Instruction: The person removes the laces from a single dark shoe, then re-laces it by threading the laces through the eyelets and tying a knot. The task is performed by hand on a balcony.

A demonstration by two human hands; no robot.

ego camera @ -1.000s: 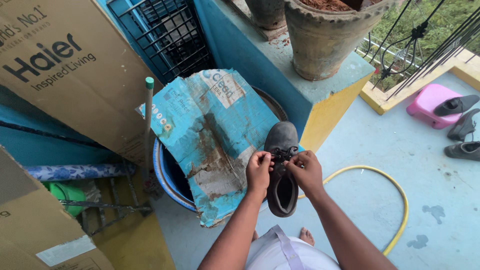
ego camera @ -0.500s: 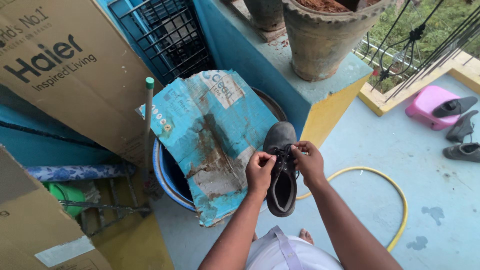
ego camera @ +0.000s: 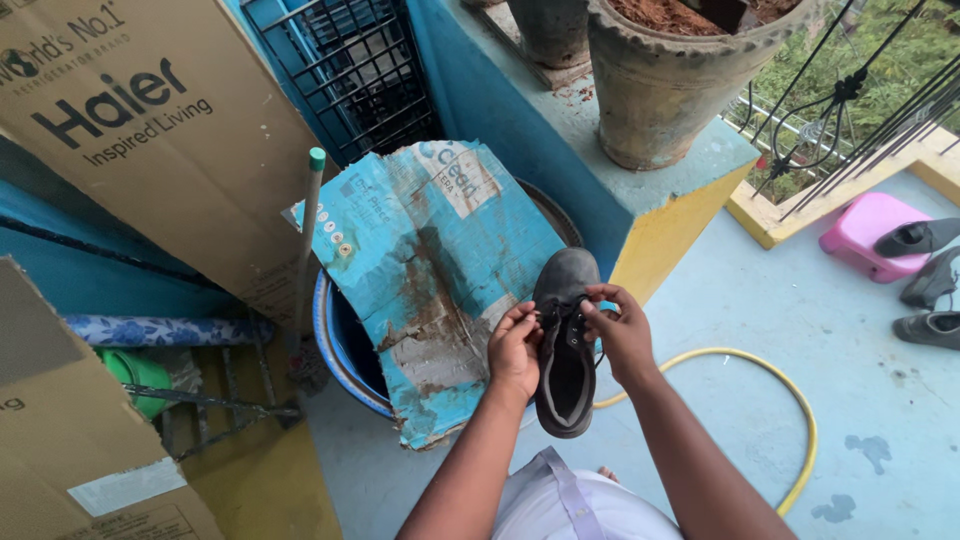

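A dark grey lace-up shoe (ego camera: 566, 280) rests toe-away on a torn blue cardboard sheet (ego camera: 430, 250) that covers a blue drum (ego camera: 335, 345). My left hand (ego camera: 516, 348) pinches the black lace at the shoe's left side. Fingers of my right hand (ego camera: 622, 332) hold the lace at the right side of the eyelets. Both hands sit close together over the shoe's opening.
A clay plant pot (ego camera: 680, 75) stands on a blue and yellow ledge (ego camera: 650, 215). A yellow hose (ego camera: 790, 400) loops on the floor. A pink stool (ego camera: 868, 228) and dark shoes (ego camera: 930, 300) lie at right. Big cardboard boxes (ego camera: 150, 130), a metal rack (ego camera: 350, 70) and a stick (ego camera: 305, 250) stand at left.
My hands shifted along the laces, first spreading slightly apart, then settling at the upper eyelets. The view drifted a little; the shoe stays on the cardboard.
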